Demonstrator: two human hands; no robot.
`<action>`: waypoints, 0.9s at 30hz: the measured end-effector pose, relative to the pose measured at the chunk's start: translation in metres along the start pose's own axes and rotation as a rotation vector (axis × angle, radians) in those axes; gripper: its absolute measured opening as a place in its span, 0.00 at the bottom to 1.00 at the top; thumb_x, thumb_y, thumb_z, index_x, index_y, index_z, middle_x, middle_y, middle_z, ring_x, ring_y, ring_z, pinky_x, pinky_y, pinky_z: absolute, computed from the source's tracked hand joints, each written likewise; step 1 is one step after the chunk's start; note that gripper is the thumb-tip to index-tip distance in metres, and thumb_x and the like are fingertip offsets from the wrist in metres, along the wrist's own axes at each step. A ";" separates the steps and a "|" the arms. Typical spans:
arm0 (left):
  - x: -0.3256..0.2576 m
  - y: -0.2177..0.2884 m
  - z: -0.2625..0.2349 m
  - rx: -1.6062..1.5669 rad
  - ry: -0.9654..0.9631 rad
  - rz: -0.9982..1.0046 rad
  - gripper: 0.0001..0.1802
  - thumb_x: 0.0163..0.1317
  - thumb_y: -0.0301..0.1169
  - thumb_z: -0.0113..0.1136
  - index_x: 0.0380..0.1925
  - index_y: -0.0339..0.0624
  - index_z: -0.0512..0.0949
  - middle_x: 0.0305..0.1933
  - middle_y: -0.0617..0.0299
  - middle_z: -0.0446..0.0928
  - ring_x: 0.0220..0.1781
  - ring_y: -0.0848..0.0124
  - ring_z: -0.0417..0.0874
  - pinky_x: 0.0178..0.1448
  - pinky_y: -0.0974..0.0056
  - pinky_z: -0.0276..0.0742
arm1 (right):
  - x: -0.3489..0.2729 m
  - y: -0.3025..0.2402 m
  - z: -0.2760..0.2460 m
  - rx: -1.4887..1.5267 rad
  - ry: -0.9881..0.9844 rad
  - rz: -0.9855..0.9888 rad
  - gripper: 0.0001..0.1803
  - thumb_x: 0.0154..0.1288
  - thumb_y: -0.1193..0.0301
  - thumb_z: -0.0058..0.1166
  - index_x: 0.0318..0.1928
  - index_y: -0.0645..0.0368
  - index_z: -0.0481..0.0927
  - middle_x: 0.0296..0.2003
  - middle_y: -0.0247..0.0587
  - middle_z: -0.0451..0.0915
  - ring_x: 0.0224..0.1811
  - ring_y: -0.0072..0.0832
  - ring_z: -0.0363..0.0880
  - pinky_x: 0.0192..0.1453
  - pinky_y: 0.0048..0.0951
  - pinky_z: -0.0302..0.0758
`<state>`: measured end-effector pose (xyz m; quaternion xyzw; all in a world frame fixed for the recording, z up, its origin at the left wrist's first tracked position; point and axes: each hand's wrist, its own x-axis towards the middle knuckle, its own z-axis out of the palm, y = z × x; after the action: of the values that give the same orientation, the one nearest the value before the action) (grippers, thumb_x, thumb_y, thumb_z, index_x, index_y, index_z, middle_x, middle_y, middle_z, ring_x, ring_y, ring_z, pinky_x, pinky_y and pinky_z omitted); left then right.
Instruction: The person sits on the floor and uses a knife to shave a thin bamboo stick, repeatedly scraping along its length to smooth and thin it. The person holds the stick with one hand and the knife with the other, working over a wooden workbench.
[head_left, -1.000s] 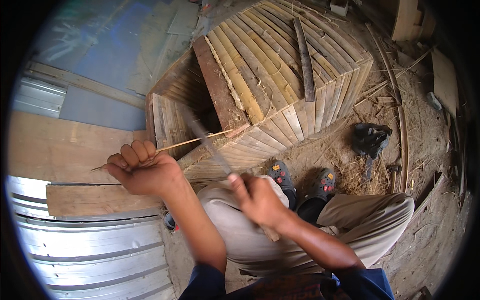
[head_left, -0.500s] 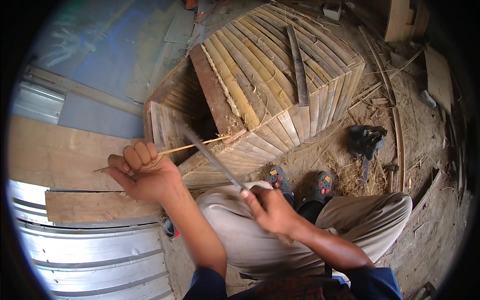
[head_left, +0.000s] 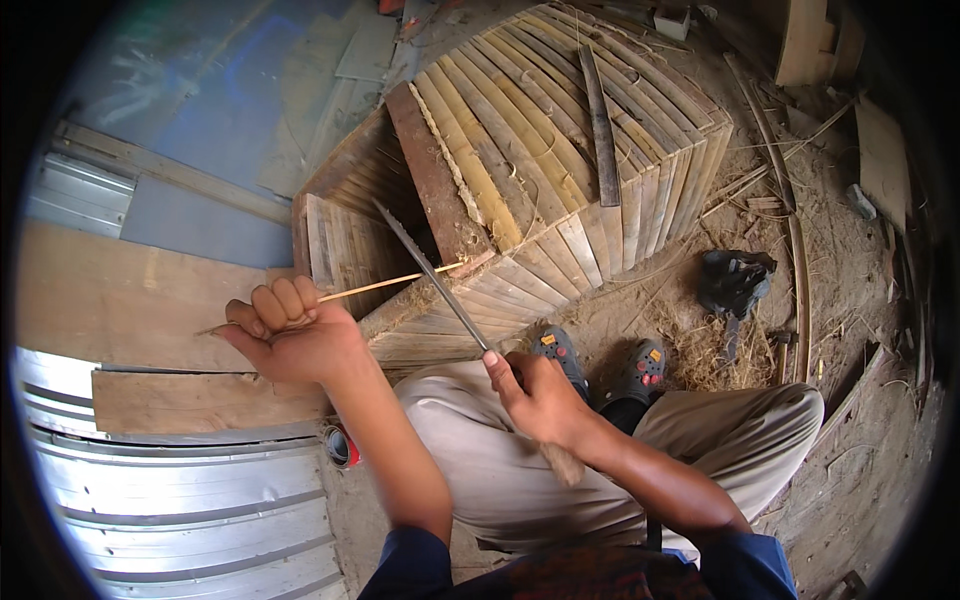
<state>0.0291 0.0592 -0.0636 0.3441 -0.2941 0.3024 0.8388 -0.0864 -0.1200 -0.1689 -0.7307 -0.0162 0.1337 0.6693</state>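
Note:
My left hand (head_left: 300, 335) is closed around a thin, pale strip of wood or bamboo (head_left: 385, 284). The far tip of the strip lies at the corner of a reddish-brown board (head_left: 425, 165) on top of a slatted wooden structure (head_left: 560, 150). In my right hand (head_left: 540, 395) is a long, narrow knife (head_left: 456, 308), its blade slanting up and left and crossing the strip. Past my palm shows the butt of its wooden handle. Whether the edge touches the strip I cannot tell. Small shavings cling near the board's corner.
A dark flat bar (head_left: 600, 130) lies across the slats. Right of my feet are a black plastic bag (head_left: 735, 280) and a heap of shavings (head_left: 705, 355). Corrugated metal sheet (head_left: 190, 500) and a plank (head_left: 200, 402) lie to the left, near a small can (head_left: 341, 447).
The knife, blurred earlier, now shows sharply, and its blade crosses the strip slightly farther right and higher. My left hand keeps its grip on the strip, nearly in place.

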 end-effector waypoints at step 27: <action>-0.002 0.000 0.003 -0.187 -0.297 -0.186 0.25 0.81 0.53 0.40 0.25 0.54 0.54 0.17 0.72 0.47 0.20 0.76 0.44 0.28 0.66 0.45 | -0.013 0.005 -0.013 0.004 0.009 -0.054 0.36 0.81 0.48 0.42 0.29 0.72 0.79 0.21 0.69 0.78 0.29 0.64 0.81 0.38 0.54 0.77</action>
<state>0.0274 0.0564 -0.0632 0.3311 -0.4082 0.1409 0.8390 -0.0966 -0.1358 -0.1710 -0.7290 -0.0326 0.1125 0.6744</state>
